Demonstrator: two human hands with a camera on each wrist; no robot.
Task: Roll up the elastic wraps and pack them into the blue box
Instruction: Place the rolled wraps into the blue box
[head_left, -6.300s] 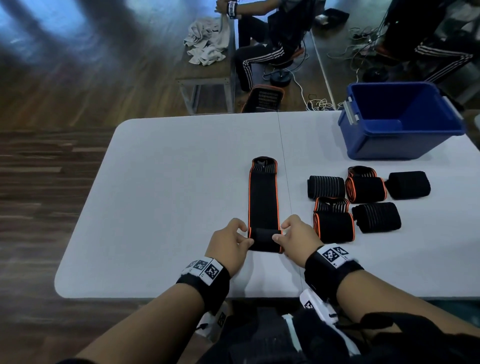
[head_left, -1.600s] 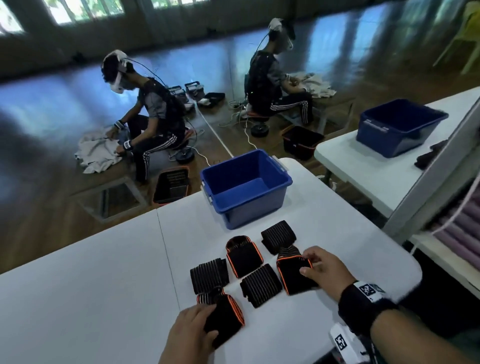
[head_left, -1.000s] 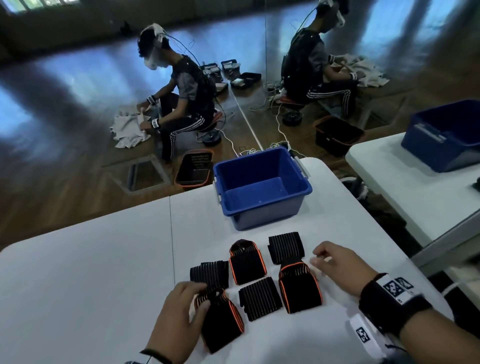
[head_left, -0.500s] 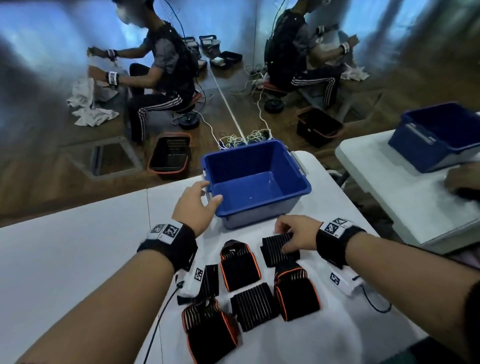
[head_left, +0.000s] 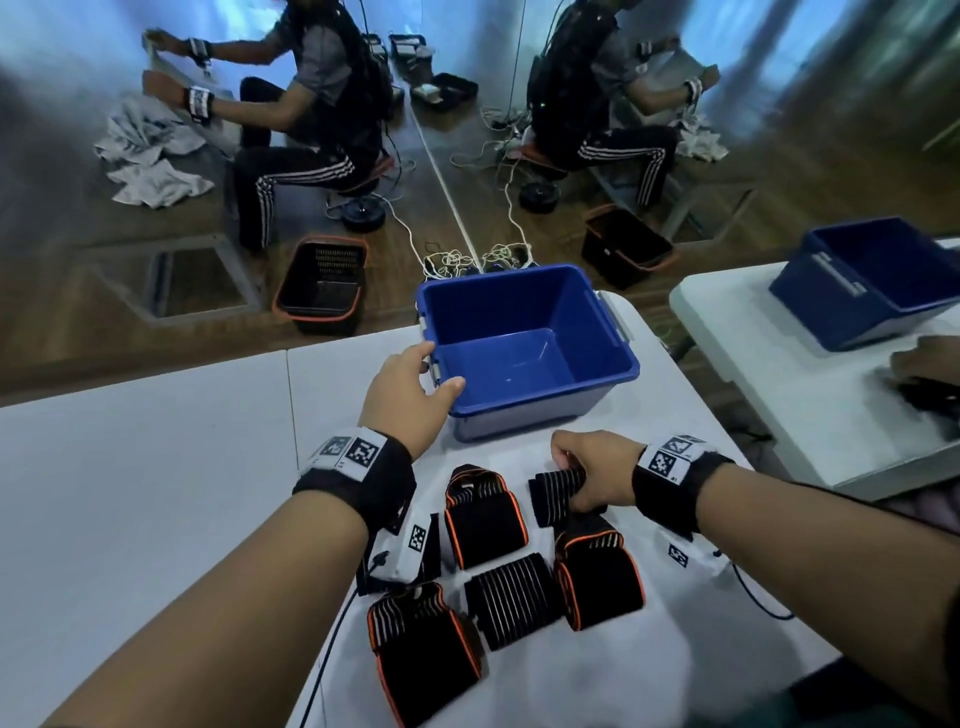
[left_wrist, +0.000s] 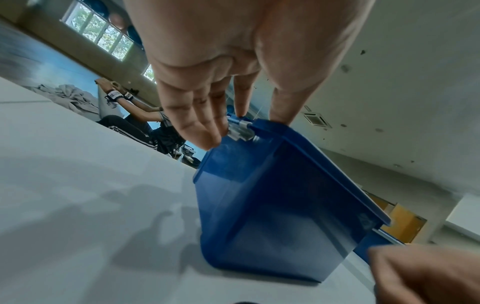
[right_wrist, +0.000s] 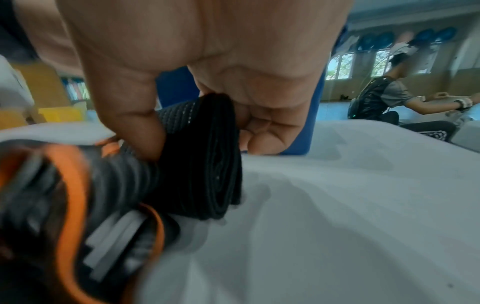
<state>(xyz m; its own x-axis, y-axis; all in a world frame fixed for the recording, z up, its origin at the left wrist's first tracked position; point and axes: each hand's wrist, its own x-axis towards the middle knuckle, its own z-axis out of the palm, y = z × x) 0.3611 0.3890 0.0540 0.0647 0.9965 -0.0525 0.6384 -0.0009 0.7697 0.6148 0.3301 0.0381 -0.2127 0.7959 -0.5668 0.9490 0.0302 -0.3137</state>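
Note:
The empty blue box (head_left: 613, 358) stands on the white table (head_left: 156, 467), at its far side. My left hand (head_left: 439, 366) rests on the box's near left corner; straight fingers (left_wrist: 202, 131) touch the grey latch (left_wrist: 240, 131) and the thumb lies on the rim. My right hand (head_left: 571, 483) grips a black striped rolled wrap (head_left: 550, 499), also seen end-on as the rolled wrap (right_wrist: 207, 164), lying just in front of the box. Several more rolled wraps lie nearer me, among them an orange-edged roll (head_left: 485, 519) and a striped roll (head_left: 511, 597); one is partly hidden under my left wrist.
To the right stands a second white table (head_left: 779, 374) with another blue box (head_left: 872, 291) and another person's hand (head_left: 924, 364). Black baskets (head_left: 322, 286), cables and seated people are on the floor beyond. The table's right edge runs close to my right arm.
My right hand has closed round the black striped roll it was touching. My left hand has settled on the box's corner, thumb over the rim. The view has drawn closer.

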